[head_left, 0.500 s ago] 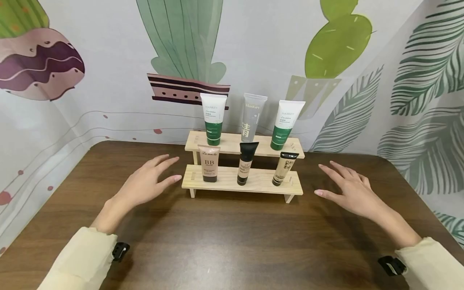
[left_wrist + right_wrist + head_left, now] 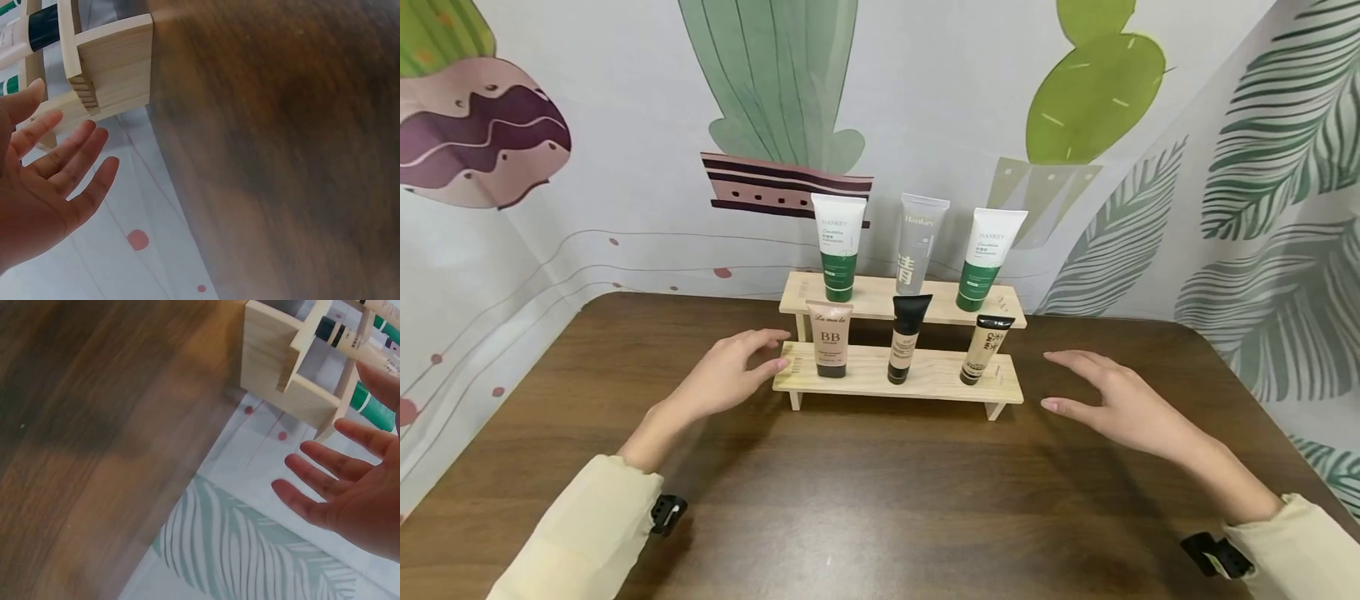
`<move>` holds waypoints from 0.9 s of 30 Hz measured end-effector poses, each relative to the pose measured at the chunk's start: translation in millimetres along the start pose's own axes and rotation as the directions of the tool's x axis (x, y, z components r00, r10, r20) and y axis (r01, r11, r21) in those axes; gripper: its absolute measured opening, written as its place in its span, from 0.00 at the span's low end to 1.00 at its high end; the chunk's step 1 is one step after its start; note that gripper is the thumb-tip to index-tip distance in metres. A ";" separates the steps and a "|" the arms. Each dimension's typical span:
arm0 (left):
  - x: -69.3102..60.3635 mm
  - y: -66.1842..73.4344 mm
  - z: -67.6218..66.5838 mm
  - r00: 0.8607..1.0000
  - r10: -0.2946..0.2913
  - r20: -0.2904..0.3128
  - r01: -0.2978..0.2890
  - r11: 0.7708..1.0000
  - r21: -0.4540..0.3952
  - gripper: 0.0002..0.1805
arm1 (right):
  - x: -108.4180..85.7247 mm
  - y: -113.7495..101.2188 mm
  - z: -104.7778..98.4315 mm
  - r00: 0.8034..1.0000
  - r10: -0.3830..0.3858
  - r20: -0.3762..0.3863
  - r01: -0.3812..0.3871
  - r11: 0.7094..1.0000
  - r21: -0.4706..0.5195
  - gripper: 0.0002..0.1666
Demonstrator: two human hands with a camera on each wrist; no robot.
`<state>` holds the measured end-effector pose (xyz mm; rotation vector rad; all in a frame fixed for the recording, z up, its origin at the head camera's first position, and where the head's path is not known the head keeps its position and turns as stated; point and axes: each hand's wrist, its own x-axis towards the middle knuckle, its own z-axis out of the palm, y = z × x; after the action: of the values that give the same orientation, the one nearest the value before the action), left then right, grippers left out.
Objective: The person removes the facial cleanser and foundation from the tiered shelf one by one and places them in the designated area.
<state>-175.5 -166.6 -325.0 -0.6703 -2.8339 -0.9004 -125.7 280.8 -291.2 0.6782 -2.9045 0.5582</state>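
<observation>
A two-tier wooden display stand (image 2: 865, 382) holds cosmetic tubes, all upright on their caps. On the upper tier are a white-and-green tube (image 2: 838, 246), a grey translucent tube (image 2: 920, 243) and another white-and-green tube (image 2: 990, 258). Below stand a pink BB cream tube (image 2: 830, 338), a black-topped beige tube (image 2: 906, 337) and a beige tube (image 2: 986, 348) with a black end. My left hand (image 2: 727, 372), fingers extended, is at the stand's left end, holding nothing; whether it touches cannot be told. My right hand (image 2: 1123, 406) is apart from the right end, fingers loosely extended and holding nothing.
The brown wooden table (image 2: 850, 492) carries the stand near its back edge. Behind it hangs a white cloth (image 2: 640, 150) printed with cacti and leaves. A black band (image 2: 667, 513) sits at the left sleeve cuff, another black band (image 2: 1216, 556) at the right.
The left hand has moved right, closer to the stand's left end. My right hand has shifted slightly left, and its fingers are drawn closer together. Tubes and stand stay in place.
</observation>
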 end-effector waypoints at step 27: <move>0.6 -10.9 13.9 0.999 0.003 0.033 0.001 0.992 -0.123 0.19 | 12.5 -40.7 13.7 0.990 -0.140 0.032 0.132 0.973 0.188 0.28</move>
<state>-180.2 -166.4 -342.0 -0.7065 -2.8249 -1.0815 -119.0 236.6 -288.3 0.9169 -2.8412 0.8129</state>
